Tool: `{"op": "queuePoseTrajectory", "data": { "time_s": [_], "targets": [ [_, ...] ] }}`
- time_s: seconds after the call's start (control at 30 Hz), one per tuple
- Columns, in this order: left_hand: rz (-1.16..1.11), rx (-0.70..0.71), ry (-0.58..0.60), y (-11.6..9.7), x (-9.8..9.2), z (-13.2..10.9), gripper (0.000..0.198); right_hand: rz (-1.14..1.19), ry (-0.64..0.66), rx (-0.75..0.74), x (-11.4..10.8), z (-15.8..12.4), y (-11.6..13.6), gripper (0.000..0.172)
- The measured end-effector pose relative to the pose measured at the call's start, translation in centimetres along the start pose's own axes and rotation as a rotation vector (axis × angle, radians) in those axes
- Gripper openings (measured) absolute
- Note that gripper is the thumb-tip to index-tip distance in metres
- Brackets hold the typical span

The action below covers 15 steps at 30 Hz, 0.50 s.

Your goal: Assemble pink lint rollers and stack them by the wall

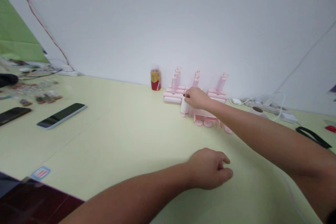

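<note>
My right hand reaches to the back of the table, its fingers pinched at the top of a small white cylinder with a dark spot at its upper end. The cylinder stands at the left end of a pink toy train with round wheels; my forearm hides part of the train. Behind it are pink rounded racks that carry several upright clear pink tubes. My left hand hovers low over or rests on the table in front, thumb and forefinger apart, with nothing between them.
A red and yellow bottle stands by the wall. To the left lie two phones and a clutter of small clear items. On the right are a white paper roll, white cables and a black strap.
</note>
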<state>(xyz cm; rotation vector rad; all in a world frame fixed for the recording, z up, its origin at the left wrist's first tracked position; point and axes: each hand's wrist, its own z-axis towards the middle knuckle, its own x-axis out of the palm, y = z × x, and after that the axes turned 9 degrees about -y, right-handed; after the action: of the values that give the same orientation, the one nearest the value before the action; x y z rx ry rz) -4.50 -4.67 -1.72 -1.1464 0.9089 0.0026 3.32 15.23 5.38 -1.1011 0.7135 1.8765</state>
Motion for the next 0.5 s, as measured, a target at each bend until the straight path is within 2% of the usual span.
{"op": "queuePoseTrajectory", "data": {
  "time_s": [0.07,0.13,0.2,0.27,0.37,0.43,0.5],
  "targets": [
    [-0.075,-0.027,-0.047,0.5,0.3,0.1,0.038,0.010,-0.060,0.020,-1.1,0.1,0.0,0.019],
    [-0.176,-0.100,-0.135,1.0,0.5,0.5,0.037,0.075,-0.189,0.040,-2.7,-0.1,0.0,0.019],
    [-0.309,-0.193,-0.275,1.5,0.1,1.1,0.041,0.337,-0.422,0.104,-4.4,-0.8,0.0,0.014],
    [-0.461,-0.245,-0.454,1.6,-1.1,1.8,0.053,0.706,-0.509,0.254,-5.8,-2.4,0.2,0.015],
    [-0.621,-0.149,-0.726,0.9,-3.6,2.6,0.072,1.191,-0.357,0.462,-6.8,-6.2,0.9,0.021],
    [-0.658,-0.032,-0.822,0.2,-5.1,2.8,0.058,1.338,-0.212,0.547,-6.5,-9.1,1.3,0.027],
    [-0.686,0.043,-0.868,-0.3,-6.1,2.9,0.046,1.367,-0.022,0.547,-5.8,-11.6,1.1,0.031]
  ]
}}
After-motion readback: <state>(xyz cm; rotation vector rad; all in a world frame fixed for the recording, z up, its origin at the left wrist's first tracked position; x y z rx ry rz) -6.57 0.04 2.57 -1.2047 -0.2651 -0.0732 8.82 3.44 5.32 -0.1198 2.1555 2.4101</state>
